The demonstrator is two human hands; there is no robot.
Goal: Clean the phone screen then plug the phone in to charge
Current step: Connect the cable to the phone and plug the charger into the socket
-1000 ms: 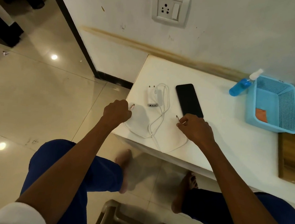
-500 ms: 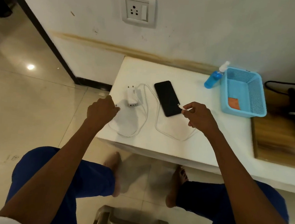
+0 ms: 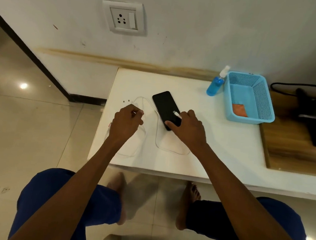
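Now the cable plug is pinched by the right hand above the phone, whose long axis runs diagonally; the charger is gripped by the left hand.

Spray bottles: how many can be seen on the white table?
1. The blue spray bottle stands at the back of the table, just left of the blue basket. None seems hidden.

Right hand carrying the cable plug onto the phone, thumb now touching its near end, left hand closing over the white charger, hiding all but its pins, cable loop shifting.
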